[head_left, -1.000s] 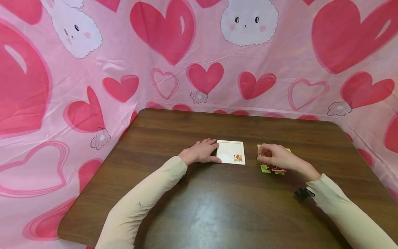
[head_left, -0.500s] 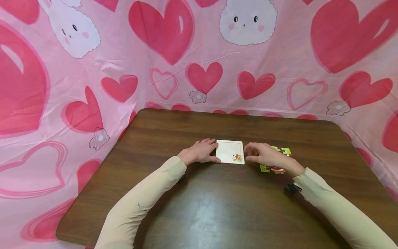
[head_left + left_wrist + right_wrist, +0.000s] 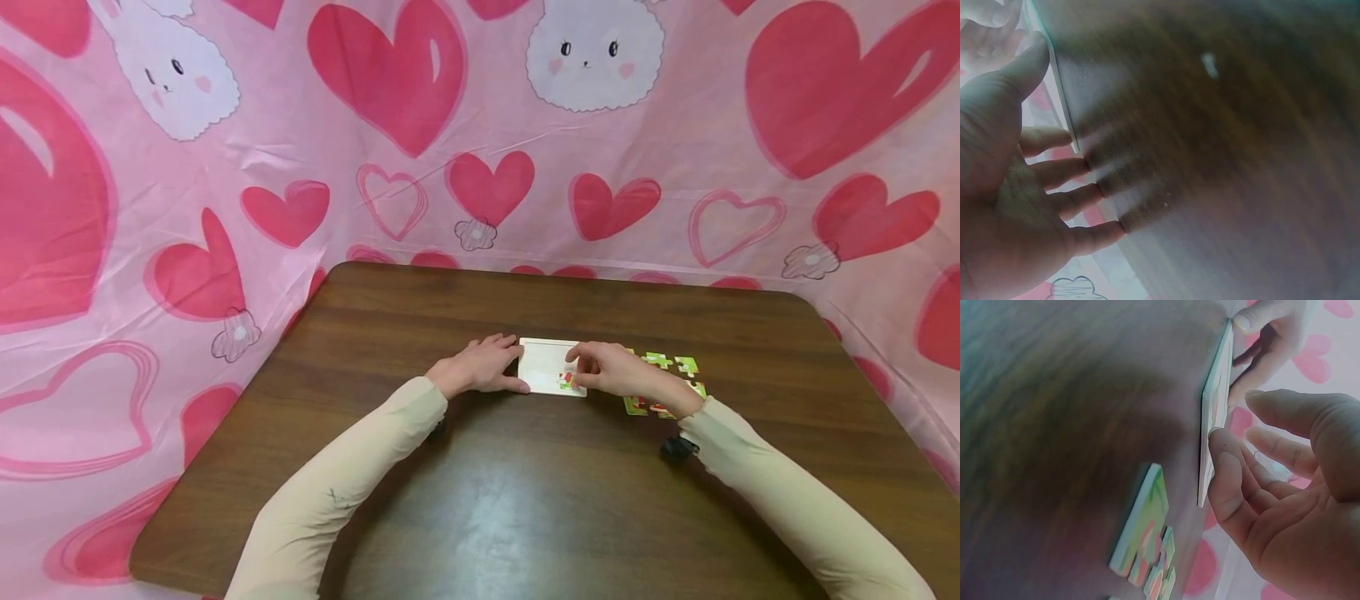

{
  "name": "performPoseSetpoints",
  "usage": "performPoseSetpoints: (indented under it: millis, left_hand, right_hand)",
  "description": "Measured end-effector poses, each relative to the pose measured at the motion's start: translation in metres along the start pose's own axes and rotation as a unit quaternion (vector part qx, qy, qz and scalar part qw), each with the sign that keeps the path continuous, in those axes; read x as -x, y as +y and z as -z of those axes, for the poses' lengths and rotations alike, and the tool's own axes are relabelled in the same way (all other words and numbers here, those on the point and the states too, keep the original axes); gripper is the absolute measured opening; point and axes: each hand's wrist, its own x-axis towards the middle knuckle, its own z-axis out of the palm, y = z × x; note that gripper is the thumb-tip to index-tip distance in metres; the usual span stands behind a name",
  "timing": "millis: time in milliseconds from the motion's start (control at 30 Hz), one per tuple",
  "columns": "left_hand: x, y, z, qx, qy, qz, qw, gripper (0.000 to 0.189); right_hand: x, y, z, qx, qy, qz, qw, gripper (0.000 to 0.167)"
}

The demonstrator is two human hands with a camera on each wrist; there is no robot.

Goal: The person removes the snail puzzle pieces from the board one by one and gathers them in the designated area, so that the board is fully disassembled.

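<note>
A white square puzzle tray (image 3: 540, 367) lies on the table, with a small green, red and white puzzle piece (image 3: 567, 381) in its lower right corner. My left hand (image 3: 483, 365) rests at the tray's left edge, fingers spread; in the left wrist view its thumb lies along the tray rim (image 3: 1060, 94). Over the tray's right side is my right hand (image 3: 613, 369), fingers bent and thumb apart from them. In the right wrist view its fingertips (image 3: 1219, 440) are right at the tray's face, and nothing shows between thumb and fingers.
Several loose green and red puzzle pieces (image 3: 686, 365) lie right of the tray, partly under my right forearm. The brown wooden table (image 3: 480, 483) has rounded corners. A pink cloth (image 3: 480, 108) with hearts and rabbits hangs behind and at the sides.
My right hand has moved left from above the loose pieces to over the tray's right side. The left hand stays at the tray's left edge.
</note>
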Motion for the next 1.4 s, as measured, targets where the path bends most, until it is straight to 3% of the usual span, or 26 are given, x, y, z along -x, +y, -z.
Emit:
performPoseSetpoints:
  millis: [333,600,900,1400]
  left_hand:
    - [0.001,0.000,0.000,0.000,0.001,-0.003,1.0000,0.085]
    - [0.001,0.001,0.000,-0.003,0.003,-0.003,1.0000,0.085]
    - [0.001,0.001,0.000,-0.001,0.003,0.000,1.0000,0.085]
    - [0.002,0.001,0.001,0.001,0.003,-0.002,1.0000,0.085]
  right_hand:
    - [-0.005,0.000,-0.008,0.045,0.005,0.008,0.9989,0.030]
    - [-0.012,-0.005,-0.008,0.080,-0.011,0.011,0.9966,0.018]
    - [-0.017,-0.003,-0.006,0.064,-0.032,0.009,0.9974,0.011]
    - [-0.020,-0.004,-0.005,0.062,-0.051,-0.008,0.9967,0.020]
